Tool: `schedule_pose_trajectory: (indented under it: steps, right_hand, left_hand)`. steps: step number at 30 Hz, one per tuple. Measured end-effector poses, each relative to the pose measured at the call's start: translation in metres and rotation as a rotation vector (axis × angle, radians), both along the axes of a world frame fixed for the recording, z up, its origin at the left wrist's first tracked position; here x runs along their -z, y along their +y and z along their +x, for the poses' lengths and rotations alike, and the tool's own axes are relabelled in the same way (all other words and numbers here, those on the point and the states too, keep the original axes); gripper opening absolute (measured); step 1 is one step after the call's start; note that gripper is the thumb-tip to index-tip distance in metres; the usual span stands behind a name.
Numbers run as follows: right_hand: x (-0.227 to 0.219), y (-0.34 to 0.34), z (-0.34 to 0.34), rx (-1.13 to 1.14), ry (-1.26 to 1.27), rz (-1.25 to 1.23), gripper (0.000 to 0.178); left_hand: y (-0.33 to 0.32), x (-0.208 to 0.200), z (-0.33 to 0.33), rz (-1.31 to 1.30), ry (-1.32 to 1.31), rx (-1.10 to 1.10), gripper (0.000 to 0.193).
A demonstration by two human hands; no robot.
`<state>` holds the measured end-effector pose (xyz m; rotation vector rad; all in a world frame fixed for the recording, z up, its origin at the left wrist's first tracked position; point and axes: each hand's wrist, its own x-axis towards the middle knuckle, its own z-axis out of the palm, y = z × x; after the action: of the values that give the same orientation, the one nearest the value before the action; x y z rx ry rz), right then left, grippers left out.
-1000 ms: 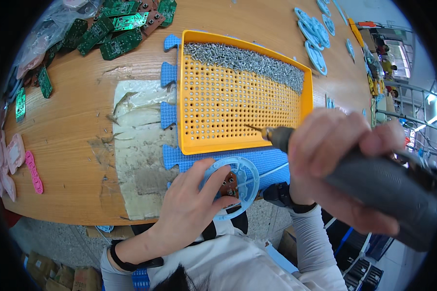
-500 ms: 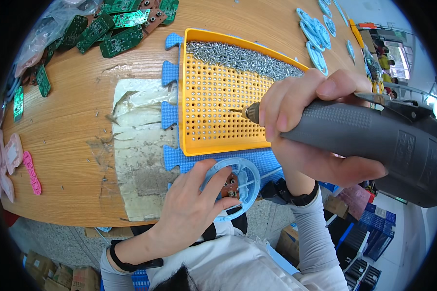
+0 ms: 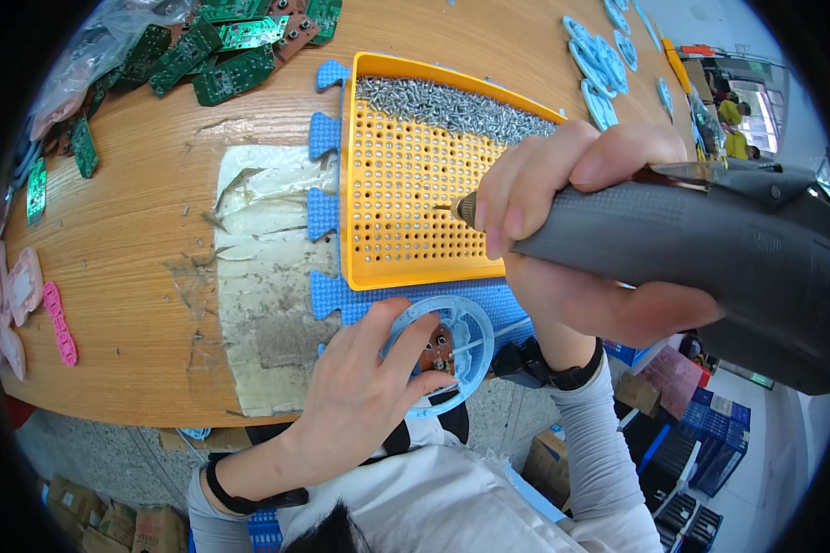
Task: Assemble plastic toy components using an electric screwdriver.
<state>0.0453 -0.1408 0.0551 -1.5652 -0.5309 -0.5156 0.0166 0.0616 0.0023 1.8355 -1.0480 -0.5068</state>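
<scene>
One driver [image 3: 673,240] sat clenched in the right hand [image 3: 544,198], which blocked part of the tray [image 3: 433,278]; the left hand [image 3: 360,378] grasped a ring [image 3: 477,334], boards [image 3: 234,76] lying well beyond.

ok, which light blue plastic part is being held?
The round light blue part in the left hand, with a brown circuit board showing inside; the other light blue parts lie across the table, upper right.

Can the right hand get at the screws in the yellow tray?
Probably yes: the right hand holds a gray power screwdriver, its bit over the open yellow tray, with nothing visible between bit and screws. The hand itself is full, though.
</scene>
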Motion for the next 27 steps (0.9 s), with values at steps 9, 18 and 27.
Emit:
schedule_pose_trajectory:
  steps: [9, 18, 27]
  right_hand:
    - [-0.036, 0.013, -0.03, 0.064, 0.03, 0.08, 0.069]
    - [-0.036, 0.04, -0.077, -0.015, 0.138, 0.179, 0.032]
    - [-0.019, 0.043, -0.072, 0.067, 0.091, 0.134, 0.048]
  left_hand:
    - [0.001, 0.004, -0.002, -0.03, 0.029, -0.025, 0.052]
    - [-0.001, 0.006, -0.002, -0.059, 0.043, -0.034, 0.055]
    - [0.0, 0.007, -0.003, -0.06, 0.045, -0.023, 0.054]
